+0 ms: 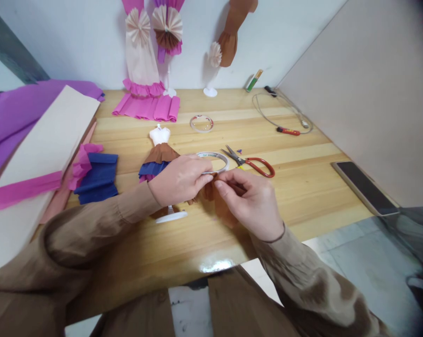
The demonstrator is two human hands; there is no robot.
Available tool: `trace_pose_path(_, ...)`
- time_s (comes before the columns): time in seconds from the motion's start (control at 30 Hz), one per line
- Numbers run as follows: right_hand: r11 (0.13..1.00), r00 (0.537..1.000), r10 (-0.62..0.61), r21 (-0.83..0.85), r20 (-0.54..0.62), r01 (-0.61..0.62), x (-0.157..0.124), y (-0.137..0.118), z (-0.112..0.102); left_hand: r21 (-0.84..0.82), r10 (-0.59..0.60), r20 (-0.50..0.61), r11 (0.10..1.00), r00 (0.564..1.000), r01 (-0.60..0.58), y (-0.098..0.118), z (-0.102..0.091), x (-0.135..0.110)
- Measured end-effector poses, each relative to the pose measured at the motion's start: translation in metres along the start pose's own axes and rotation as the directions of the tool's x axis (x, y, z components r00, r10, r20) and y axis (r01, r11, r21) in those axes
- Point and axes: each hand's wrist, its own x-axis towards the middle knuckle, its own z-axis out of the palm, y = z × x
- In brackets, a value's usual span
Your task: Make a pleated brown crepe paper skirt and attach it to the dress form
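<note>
My left hand (pixel 183 180) is closed, thumb and fingertips pinching the near end of a piece of brown crepe paper (pixel 225 208). Opposite it, my right hand (pixel 251 199) pinches the same paper between thumb and forefinger. The paper hangs below both hands, partly hidden by them. A roll of tape (pixel 226 161) shows just behind my left fingers, which overlap its ring; whether they touch it I cannot tell. Left of the hands stands a small white dress form (pixel 160 136) wearing brown, blue and purple crepe layers, partly covered by my left hand.
Red-handled scissors (pixel 262 166) lie partly open behind my right hand. Further back are another tape roll (pixel 191 125), pink crepe paper (pixel 144 107) and a cable (pixel 258 110). Blue crepe paper (pixel 99 175) lies left, a phone (pixel 366 187) right. Paper-dressed forms stand along the wall.
</note>
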Motion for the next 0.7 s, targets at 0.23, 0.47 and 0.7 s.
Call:
trace_pose_path(0.23,0.999,0.999,-0.033,0.031,-0.004,0.033,-0.0004,0.0006,-0.0003,0.005,0.000,0.013,1.000,1.000,0.000,-0.0014,0.0000,-0.0002)
trace_pose_path(0.47,0.996,0.999,0.019,0.089,-0.031,-0.016,0.0002,0.0057,-0.0020,0.006,0.004,0.024,1.000,1.000,-0.004,-0.0016,-0.0008,-0.0007)
trace_pose_path(0.7,0.999,0.996,-0.026,0.022,-0.081,0.028,0.0005,0.0077,0.0003,0.031,-0.024,0.067,0.999,0.997,0.022,0.0021,-0.0016,0.0001)
